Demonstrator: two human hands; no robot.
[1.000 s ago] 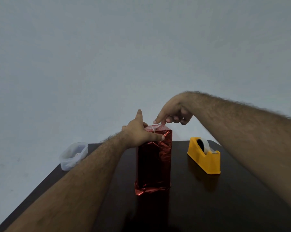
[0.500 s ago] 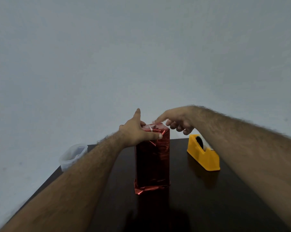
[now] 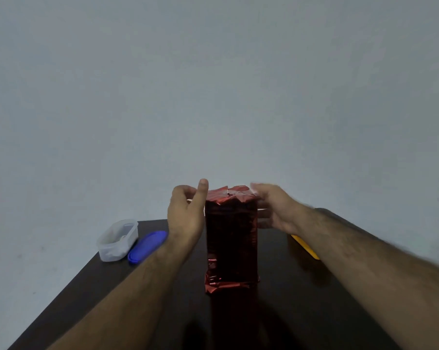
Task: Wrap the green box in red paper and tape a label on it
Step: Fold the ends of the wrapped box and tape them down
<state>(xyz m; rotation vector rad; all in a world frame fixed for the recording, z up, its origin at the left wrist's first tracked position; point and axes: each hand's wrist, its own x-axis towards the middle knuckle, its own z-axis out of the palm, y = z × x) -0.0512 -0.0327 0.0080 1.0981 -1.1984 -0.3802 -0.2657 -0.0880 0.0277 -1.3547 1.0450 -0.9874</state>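
The box wrapped in shiny red paper [image 3: 231, 238] stands upright in the middle of the dark table [image 3: 92, 286]; its crumpled top folds show, and no green is visible. My left hand [image 3: 185, 215] is at the box's upper left edge, thumb pointing up along the corner, fingers loosely bent and not closed round it. My right hand [image 3: 274, 208], blurred by motion, has its fingers stretched against the upper right side of the box. No label is visible.
A clear plastic container [image 3: 117, 239] and a blue lid [image 3: 147, 246] lie at the table's back left. A sliver of the yellow tape dispenser [image 3: 305, 247] shows behind my right forearm. A plain wall is behind the table.
My left thumb left the box's front and now points up beside it. My right hand dropped from the top to the right side. The view shifted, showing the blue lid.
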